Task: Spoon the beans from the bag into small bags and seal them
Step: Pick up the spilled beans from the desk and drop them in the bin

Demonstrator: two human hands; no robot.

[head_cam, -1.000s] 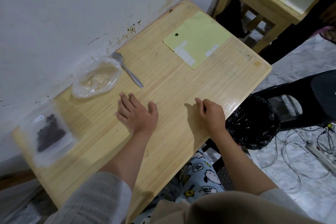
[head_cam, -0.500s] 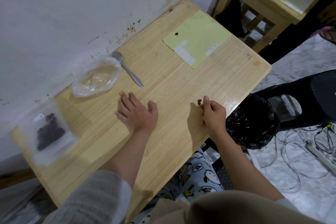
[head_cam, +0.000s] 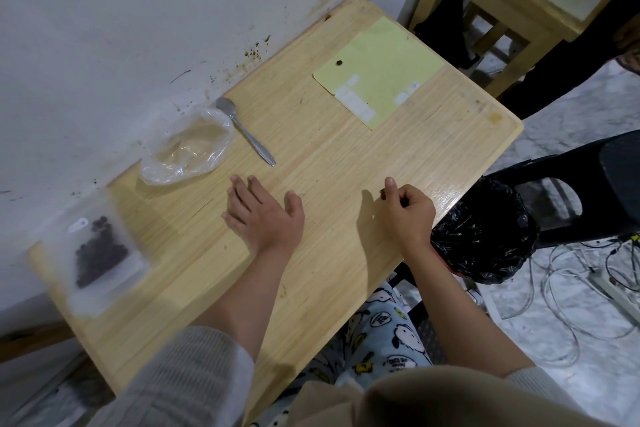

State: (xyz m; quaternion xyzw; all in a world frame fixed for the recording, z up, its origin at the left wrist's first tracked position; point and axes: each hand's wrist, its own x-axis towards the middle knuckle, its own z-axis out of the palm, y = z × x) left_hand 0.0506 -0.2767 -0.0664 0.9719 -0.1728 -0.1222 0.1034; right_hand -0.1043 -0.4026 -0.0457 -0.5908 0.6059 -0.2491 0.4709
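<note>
- Head view is showing a single dark bean (head_cam: 383, 194) being pinched between the thumb and forefinger of the right hand (head_cam: 408, 211), just above the wooden table (head_cam: 346, 163) near its right edge.
- The right hand's other fingers are curling in toward the palm, and its shadow is falling on the wood just to its left.
- The left hand (head_cam: 261, 213) is lying flat on the table, palm down, fingers straight and slightly spread, holding nothing.
- A small clear bag (head_cam: 97, 253) with dark beans inside is lying flat at the near left corner of the table, well apart from both hands; it is looking blurred, so whether it is sealed cannot be told.
- A crumpled clear plastic bag (head_cam: 187, 149) is sitting against the wall beyond the left hand, looking empty.
- A metal spoon (head_cam: 246, 132) is lying just beside that bag on its right, bowl toward the wall, handle pointing toward the hands.
- A pale green sheet (head_cam: 377, 73) is lying flat at the far right of the table, with one small dark bean-like spot (head_cam: 339, 62) resting on it.
- A bin lined with a black bag (head_cam: 485, 236) is standing just off the table's right edge, beside the right wrist.
- White cables (head_cam: 571, 288) are trailing over the floor at the right.
</note>
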